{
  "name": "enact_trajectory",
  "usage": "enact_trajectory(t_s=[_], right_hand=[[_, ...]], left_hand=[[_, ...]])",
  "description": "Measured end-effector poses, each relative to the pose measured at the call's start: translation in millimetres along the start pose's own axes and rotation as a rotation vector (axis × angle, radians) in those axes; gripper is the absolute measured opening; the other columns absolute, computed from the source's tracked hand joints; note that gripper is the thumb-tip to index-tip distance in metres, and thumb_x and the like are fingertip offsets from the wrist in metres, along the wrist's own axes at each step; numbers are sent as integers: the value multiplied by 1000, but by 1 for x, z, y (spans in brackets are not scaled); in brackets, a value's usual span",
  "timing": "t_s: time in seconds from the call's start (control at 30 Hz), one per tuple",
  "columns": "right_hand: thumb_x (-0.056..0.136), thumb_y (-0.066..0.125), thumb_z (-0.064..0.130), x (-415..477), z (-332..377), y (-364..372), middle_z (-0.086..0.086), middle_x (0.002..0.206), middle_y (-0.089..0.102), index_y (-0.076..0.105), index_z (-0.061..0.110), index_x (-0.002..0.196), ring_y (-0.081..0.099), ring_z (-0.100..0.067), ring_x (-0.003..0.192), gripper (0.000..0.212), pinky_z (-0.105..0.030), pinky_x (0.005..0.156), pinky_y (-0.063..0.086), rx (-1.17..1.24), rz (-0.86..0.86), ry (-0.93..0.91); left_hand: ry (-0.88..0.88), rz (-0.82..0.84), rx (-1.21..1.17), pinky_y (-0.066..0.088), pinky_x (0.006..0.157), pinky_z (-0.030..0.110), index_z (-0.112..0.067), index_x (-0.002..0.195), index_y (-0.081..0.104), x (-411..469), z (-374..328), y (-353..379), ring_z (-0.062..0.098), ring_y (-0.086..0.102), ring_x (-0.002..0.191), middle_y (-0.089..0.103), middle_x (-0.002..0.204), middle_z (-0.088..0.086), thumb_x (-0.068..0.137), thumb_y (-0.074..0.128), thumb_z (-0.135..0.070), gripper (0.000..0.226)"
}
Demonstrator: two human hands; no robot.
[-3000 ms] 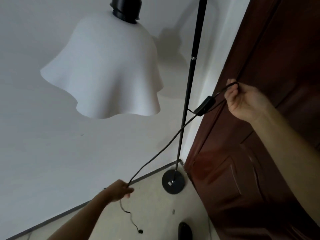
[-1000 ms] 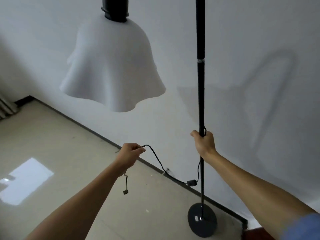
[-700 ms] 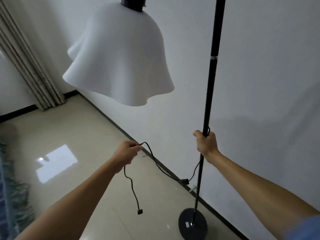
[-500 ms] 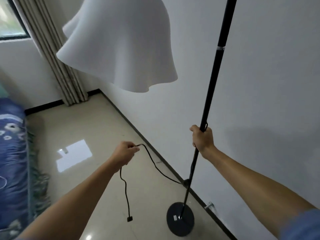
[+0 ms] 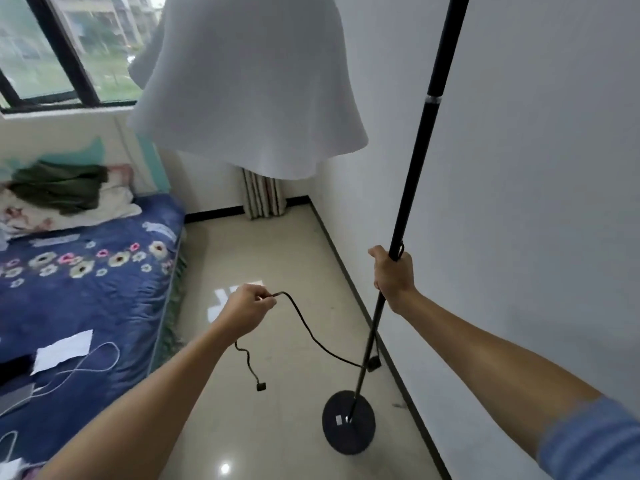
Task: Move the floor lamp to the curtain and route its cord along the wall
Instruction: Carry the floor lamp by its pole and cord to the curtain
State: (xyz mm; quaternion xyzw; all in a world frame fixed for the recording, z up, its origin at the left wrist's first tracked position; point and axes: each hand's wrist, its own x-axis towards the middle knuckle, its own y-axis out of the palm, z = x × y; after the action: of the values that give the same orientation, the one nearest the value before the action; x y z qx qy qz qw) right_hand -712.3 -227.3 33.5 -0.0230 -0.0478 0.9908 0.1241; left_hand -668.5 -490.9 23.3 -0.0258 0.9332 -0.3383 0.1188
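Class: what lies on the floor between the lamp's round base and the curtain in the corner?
Head view: only bare tile floor lies between base and curtain.

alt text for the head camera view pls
A person's right hand grips a black floor lamp's pole beside a white wall while the left hand holds its cord. A curtain hangs ahead in the corner; a bed lies left.

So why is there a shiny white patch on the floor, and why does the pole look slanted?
Head view: the glossy beige floor mirrors window light as the white patch; the wide-angle lens likely adds to the thin black lamp pole's slant.
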Motion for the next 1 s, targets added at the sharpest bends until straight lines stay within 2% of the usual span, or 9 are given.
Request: enact_trajectory(t_s=[0.13, 0.27, 0.43, 0.63, 0.87, 1.0], right_hand=[[71, 58, 36, 74, 12, 61, -1, 47, 27, 28, 25, 50, 25, -19, 46, 38, -34, 50, 26, -12, 67, -28], [70, 59, 36, 151, 12, 125, -2, 50, 25, 26, 27, 51, 22, -19, 46, 39, -36, 49, 22, 2, 110, -36], [68, 58, 35, 251, 25, 206, 1, 48, 23, 25, 28, 47, 19, -19, 44, 40, -36, 49, 21, 12, 132, -34], [70, 57, 33, 370, 61, 272, 4, 42, 26, 27, 27, 43, 21, -17, 38, 41, -32, 45, 22, 34, 105, -23], [76, 55, 26, 520, 67, 331, 0, 47, 22, 26, 26, 47, 18, -18, 43, 41, -36, 49, 16, 60, 84, -35], [80, 57, 24, 624, 61, 369, -1, 49, 21, 25, 23, 50, 18, -17, 40, 44, -31, 45, 19, 64, 64, 28]], left_hand=[[-24, -103, -27, 35, 50, 28, -3, 80, 70, 63, 6, -37, 17, 41, 46, 47, 52, 2, 85, 62, -16, 16], [-45, -109, -52, 30, 47, 25, 5, 87, 68, 144, 20, -66, 19, 36, 43, 43, 51, 6, 88, 58, -11, 19], [-49, -90, -56, 35, 43, 25, 4, 86, 68, 261, 28, -113, 21, 37, 40, 45, 53, 9, 87, 57, -12, 20], [-43, -105, -40, 38, 42, 23, -3, 79, 69, 404, 15, -169, 22, 44, 46, 49, 55, 8, 85, 61, -20, 20], [-35, -78, -13, 38, 36, 22, -7, 74, 67, 568, -2, -186, 19, 45, 44, 51, 55, 5, 86, 60, -21, 19], [-59, -81, -14, 39, 40, 22, -10, 70, 65, 674, -20, -191, 18, 44, 46, 49, 55, 5, 86, 60, -21, 20]])
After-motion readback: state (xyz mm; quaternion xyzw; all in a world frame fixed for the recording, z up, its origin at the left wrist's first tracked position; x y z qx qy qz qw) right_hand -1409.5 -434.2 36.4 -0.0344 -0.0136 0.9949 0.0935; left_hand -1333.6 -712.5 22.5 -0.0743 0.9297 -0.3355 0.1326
